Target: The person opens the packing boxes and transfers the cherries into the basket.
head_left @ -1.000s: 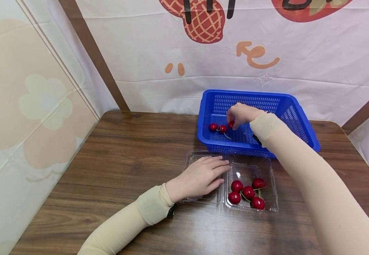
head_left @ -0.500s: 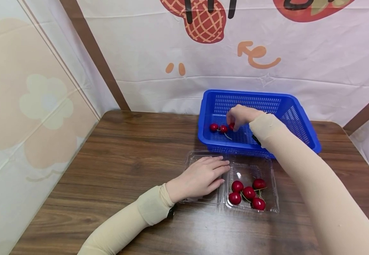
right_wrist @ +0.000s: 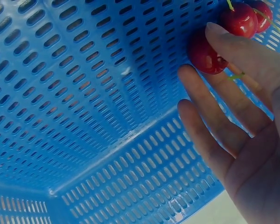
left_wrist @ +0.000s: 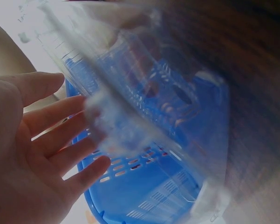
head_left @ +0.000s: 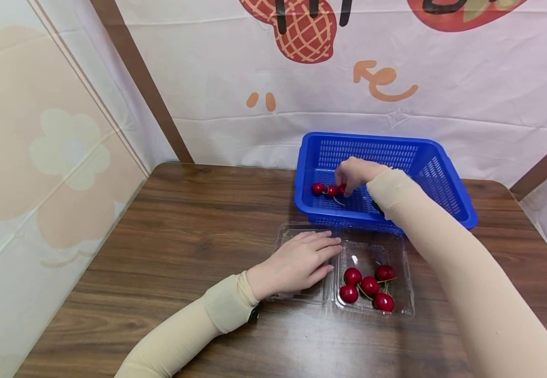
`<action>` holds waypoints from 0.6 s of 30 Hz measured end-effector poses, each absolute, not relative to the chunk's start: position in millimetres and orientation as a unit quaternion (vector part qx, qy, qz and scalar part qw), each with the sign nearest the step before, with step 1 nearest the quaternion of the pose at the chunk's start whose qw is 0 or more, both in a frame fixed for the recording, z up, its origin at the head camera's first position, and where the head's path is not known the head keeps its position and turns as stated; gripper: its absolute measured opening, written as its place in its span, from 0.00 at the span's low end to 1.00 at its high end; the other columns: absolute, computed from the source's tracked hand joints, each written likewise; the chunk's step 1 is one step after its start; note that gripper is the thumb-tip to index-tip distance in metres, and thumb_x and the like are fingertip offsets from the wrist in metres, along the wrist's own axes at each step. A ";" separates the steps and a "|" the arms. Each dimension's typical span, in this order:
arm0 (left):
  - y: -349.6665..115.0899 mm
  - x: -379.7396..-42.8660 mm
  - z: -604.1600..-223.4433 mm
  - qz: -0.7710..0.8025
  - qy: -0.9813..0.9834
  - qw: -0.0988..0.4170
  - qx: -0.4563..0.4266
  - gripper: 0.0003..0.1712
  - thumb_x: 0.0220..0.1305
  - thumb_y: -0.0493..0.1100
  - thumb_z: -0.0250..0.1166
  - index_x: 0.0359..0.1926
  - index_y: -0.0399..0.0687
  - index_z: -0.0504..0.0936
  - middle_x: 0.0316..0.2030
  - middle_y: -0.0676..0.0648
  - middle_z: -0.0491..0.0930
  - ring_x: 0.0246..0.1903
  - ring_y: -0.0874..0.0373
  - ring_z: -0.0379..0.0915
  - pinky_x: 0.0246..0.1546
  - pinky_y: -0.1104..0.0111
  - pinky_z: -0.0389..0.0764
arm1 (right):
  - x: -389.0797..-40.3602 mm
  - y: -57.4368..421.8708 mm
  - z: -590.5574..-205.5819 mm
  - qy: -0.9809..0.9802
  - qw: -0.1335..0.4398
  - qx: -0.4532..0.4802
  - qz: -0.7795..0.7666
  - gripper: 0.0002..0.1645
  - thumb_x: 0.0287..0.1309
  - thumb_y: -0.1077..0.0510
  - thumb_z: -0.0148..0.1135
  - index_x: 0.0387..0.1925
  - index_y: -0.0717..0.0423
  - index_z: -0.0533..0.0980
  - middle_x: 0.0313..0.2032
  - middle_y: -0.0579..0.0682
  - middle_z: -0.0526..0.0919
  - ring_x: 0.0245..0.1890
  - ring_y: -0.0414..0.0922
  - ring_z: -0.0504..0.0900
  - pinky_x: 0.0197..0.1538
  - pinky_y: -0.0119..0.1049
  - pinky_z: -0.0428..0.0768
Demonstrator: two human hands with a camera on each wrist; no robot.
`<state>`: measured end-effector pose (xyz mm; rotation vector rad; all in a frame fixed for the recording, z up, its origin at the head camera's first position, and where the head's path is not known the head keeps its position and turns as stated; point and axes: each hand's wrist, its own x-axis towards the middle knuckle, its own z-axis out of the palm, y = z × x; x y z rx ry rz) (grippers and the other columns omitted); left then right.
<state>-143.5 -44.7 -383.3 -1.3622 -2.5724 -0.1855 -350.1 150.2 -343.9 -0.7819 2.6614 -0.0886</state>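
Inside the blue basket (head_left: 372, 135), my right hand (head_left: 356, 172) pinches a dark red cherry (right_wrist: 202, 53); the thumb lies over it in the right wrist view, and the index finger is mostly hidden. Two more cherries, one (head_left: 318, 189) at the left and one (head_left: 332, 191) nearer the hand, lie on the basket floor with green stems. My left hand (head_left: 297, 262) rests with fingers extended on the left half of an opened clear plastic clamshell box (head_left: 398, 302). Several stemmed cherries (head_left: 370, 286) sit in the box's right half.
The clamshell stands right in front of the basket on a brown wood-grain table (head_left: 169, 226). Behind the basket hangs a printed cloth (head_left: 217, 136), and another cloth (head_left: 42, 173) covers the left side.
My right hand has shifted slightly left and toward me in the basket, bringing its cherry closer to the neighbouring one. The left hand stays put on the clear box.
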 end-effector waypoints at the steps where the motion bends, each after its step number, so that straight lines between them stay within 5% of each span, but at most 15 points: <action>1: -44.6 -143.6 -383.3 -0.063 -0.876 0.112 -0.464 0.24 0.67 0.52 0.55 0.60 0.49 0.75 0.61 0.49 0.74 0.65 0.53 0.65 0.67 0.62 0.64 | -349.8 150.3 -343.6 0.943 0.181 -0.279 -0.031 0.17 0.43 0.61 0.75 0.38 0.56 0.81 0.38 0.54 0.84 0.38 0.48 0.81 0.43 0.44 0.82; 18: -44.9 -144.3 -383.4 -0.067 -0.875 0.116 -0.466 0.23 0.67 0.52 0.55 0.60 0.49 0.76 0.61 0.49 0.74 0.64 0.53 0.66 0.67 0.61 0.64 | -347.7 149.1 -340.4 0.944 0.198 -0.264 -0.022 0.19 0.44 0.60 0.74 0.42 0.54 0.81 0.42 0.54 0.85 0.39 0.48 0.83 0.43 0.43 0.82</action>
